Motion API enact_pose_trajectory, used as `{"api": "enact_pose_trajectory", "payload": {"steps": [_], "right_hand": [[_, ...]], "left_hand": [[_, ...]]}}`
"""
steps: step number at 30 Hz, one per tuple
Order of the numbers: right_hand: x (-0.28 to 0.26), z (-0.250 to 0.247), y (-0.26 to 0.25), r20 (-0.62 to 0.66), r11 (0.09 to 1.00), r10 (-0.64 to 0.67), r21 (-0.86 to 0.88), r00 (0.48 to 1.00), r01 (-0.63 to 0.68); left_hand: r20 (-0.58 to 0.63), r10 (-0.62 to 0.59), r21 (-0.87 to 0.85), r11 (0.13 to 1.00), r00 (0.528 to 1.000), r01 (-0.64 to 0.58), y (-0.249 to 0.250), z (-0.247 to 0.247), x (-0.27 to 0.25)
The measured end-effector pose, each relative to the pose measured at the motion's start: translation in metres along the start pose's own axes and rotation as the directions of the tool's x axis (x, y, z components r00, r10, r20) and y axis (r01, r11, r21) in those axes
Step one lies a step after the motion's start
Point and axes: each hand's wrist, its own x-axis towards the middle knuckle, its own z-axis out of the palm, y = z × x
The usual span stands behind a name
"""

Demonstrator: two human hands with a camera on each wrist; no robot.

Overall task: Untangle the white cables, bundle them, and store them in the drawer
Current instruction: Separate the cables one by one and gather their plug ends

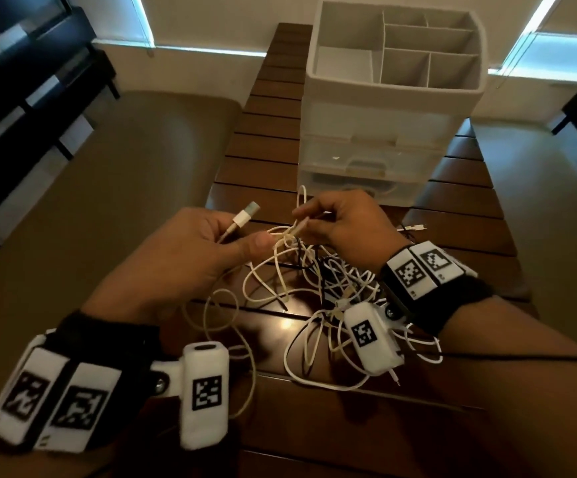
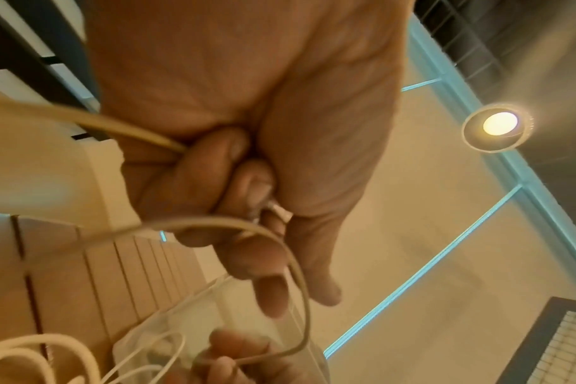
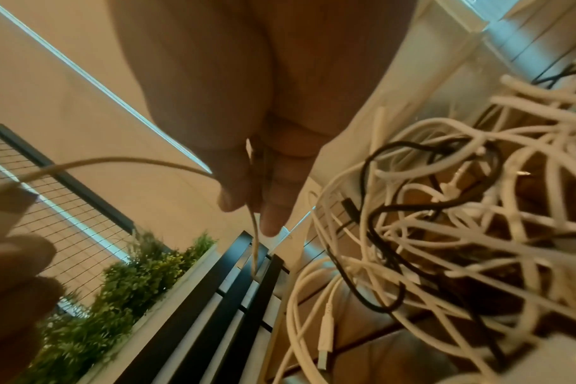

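Note:
A tangle of white cables (image 1: 318,288) lies on the dark wooden table (image 1: 269,160), with a thin black cable (image 3: 375,215) threaded through it. My left hand (image 1: 207,243) grips one white cable just below its USB plug (image 1: 245,215), which sticks up above the fingers (image 2: 211,166). To its right, my right hand (image 1: 342,222) pinches another white cable end (image 1: 300,227) above the heap; in the right wrist view that strand (image 3: 254,228) hangs down between thumb and fingers. The white drawer unit (image 1: 369,167) stands just behind the hands, its drawers closed.
On top of the drawer unit sits an open white organiser (image 1: 397,53) with several empty compartments. A loose small white connector (image 1: 414,227) lies on the table right of my right hand. A tan floor area (image 1: 124,160) drops off left of the table.

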Motion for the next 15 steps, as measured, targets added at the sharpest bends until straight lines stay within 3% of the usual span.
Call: {"api": "enact_pose_trajectory", "payload": {"steps": [4,5,7,11,13,15], "right_hand": [[0.000,-0.002,0.013,-0.035,0.983,0.076,0.170,0.996,-0.069],[0.000,-0.002,0.016,-0.055,0.991,0.077,0.117,0.996,-0.070],[0.003,-0.003,0.025,-0.073,0.989,-0.002,-0.147,0.997,-0.009],[0.008,0.003,0.032,0.042,0.888,-0.198,-0.416,0.979,0.197],[0.010,0.006,0.031,0.091,0.864,-0.252,-0.427,0.963,0.266],[0.016,0.012,0.031,0.119,0.850,-0.294,-0.421,0.948,0.316]], "left_hand": [[-0.007,-0.029,-0.018,0.999,1.000,0.029,-0.005,0.015,0.002],[-0.038,-0.031,0.004,1.000,0.999,0.031,-0.007,0.017,0.003],[-0.178,-0.032,0.059,0.997,0.984,0.043,-0.009,0.018,0.009],[-0.536,-0.008,0.132,0.987,0.844,0.094,-0.014,0.009,0.021],[-0.574,0.014,0.233,0.961,0.819,0.147,-0.017,0.008,0.027],[-0.539,-0.018,0.323,0.919,0.842,0.227,-0.022,0.012,0.034]]}}
